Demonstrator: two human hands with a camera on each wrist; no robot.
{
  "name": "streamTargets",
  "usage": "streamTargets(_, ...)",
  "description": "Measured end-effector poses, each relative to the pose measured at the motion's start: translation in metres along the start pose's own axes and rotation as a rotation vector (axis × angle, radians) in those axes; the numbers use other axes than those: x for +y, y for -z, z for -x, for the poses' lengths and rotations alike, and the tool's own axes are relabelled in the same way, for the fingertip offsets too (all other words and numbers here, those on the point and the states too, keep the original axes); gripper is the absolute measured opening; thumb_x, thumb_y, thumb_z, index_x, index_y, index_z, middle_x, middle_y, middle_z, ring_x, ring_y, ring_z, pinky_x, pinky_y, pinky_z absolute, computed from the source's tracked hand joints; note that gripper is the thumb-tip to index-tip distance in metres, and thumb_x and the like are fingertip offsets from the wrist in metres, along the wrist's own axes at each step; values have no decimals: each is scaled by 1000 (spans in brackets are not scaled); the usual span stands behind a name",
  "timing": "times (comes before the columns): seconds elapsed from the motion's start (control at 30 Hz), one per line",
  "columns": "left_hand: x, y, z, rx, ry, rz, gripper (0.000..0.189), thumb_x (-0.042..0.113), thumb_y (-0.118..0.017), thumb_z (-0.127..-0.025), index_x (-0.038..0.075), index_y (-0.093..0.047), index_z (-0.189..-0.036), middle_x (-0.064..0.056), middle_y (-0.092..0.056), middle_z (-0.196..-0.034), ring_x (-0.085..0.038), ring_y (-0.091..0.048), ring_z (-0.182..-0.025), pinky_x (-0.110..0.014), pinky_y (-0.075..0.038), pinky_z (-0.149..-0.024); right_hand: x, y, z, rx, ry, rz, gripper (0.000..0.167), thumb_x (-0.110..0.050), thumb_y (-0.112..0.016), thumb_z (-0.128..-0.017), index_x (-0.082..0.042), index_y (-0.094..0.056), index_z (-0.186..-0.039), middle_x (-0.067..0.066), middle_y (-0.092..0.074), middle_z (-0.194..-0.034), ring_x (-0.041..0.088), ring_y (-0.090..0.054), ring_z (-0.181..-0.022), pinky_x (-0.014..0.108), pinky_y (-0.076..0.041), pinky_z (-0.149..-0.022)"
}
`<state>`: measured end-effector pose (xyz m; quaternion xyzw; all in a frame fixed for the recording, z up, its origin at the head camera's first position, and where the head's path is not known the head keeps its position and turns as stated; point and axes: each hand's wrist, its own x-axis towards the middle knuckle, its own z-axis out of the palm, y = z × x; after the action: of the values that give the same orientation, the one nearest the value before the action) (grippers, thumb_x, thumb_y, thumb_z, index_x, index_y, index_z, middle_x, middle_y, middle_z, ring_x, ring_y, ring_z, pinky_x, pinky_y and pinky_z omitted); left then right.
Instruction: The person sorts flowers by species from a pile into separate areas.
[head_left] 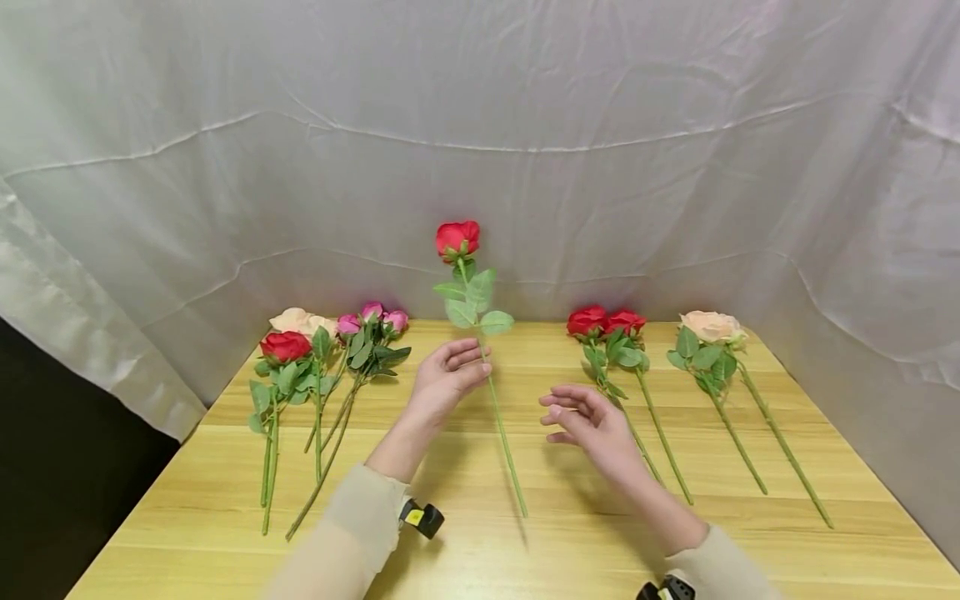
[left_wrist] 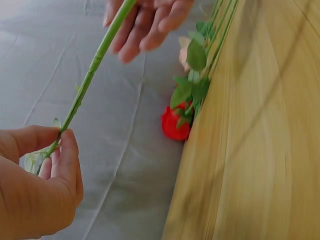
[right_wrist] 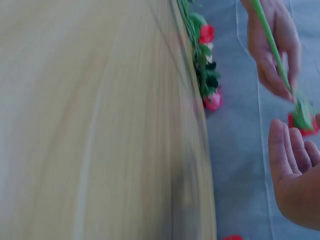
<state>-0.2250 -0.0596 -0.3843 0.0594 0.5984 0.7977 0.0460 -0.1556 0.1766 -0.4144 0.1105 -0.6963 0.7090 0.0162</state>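
In the head view my left hand [head_left: 448, 379] pinches the green stem of a single red rose [head_left: 457, 240] between thumb and fingers, just below its leaves. The rose is held up over the middle of the table, bloom at the top and the bare stem slanting down to the right. In the left wrist view the thumb and fingertips of the left hand [left_wrist: 45, 180] meet on the stem [left_wrist: 95, 65]. My right hand [head_left: 592, 425] hovers to the right of the stem, fingers relaxed and apart from it, holding nothing; the right wrist view shows its palm [right_wrist: 300, 185].
On the left of the wooden table [head_left: 480, 558] lie a red rose [head_left: 285, 347], peach roses [head_left: 296, 321] and a magenta rose spray [head_left: 372, 315]. To the right are two red roses [head_left: 587, 320] and peach roses [head_left: 711, 326]. A grey curtain [head_left: 525, 183] hangs behind.
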Motion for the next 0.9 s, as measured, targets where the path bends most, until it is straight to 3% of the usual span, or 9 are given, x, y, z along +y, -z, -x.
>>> streamTargets(0.13,-3,-11,2,-57,-4,-18,50,-6,-72,-92,-5,-55,-139,-24,-63,-136,-34,-67,-120,-33,-60,-95,1,-13,0,-48,-33,-17,40,-8,-62,-104,11,-51,-138,33,-60,-134,18,-71,-102,37,-64,-86)
streamTargets(0.33,-7,-22,3,-118,-4,-37,49,-3,-73,-93,-4,-55,-139,-26,-62,-138,-34,-65,-123,-32,-60,-95,2,-21,1,-98,-123,12,43,-10,-67,-102,11,-53,-137,32,-60,-131,21,-70,-101,39,-65,-82)
streamTargets(0.9,-9,-29,7,-114,-30,-43,46,-6,-73,-92,-5,-57,-135,-24,-65,-133,-39,-62,-126,-35,-60,-96,-4,-24,2,-97,-196,56,47,-8,-72,-98,14,-54,-136,20,-67,-115,17,-69,-89,35,-66,-72)
